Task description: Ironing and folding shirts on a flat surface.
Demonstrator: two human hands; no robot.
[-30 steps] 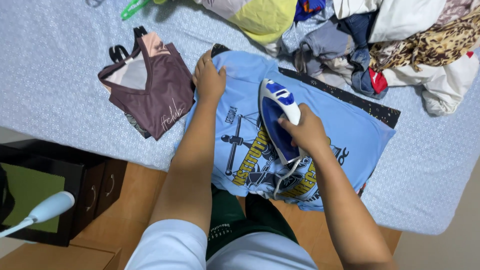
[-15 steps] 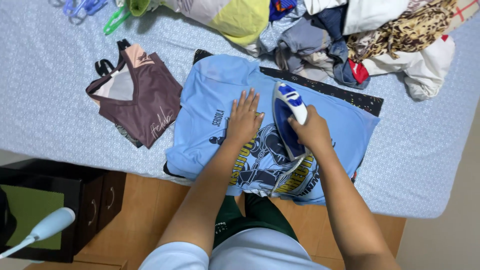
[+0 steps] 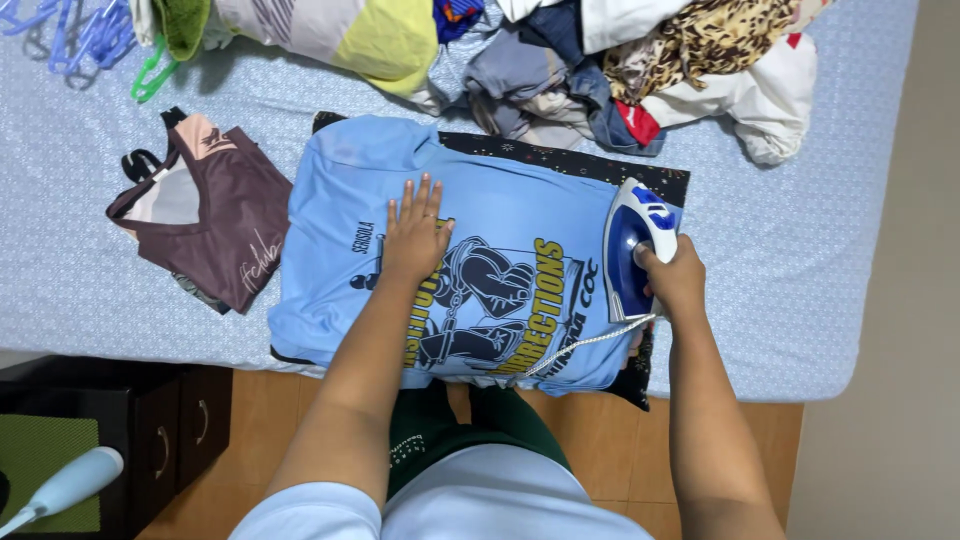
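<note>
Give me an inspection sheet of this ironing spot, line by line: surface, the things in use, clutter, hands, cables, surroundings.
Surface: bed with pale blue patterned sheet; a dark speckled mat lies under the shirt.
Things in use: light blue printed T-shirt spread flat; blue and white steam iron on its right edge.
Clutter: folded maroon top at left; heap of mixed clothes at the far edge; blue and green plastic hangers at far left.
Hands: left hand flat on the shirt; right hand gripping the iron's handle.
Cables: braided white cord runs from the iron across the shirt's hem.
Surroundings: wooden floor; dark cabinet at lower left.
</note>
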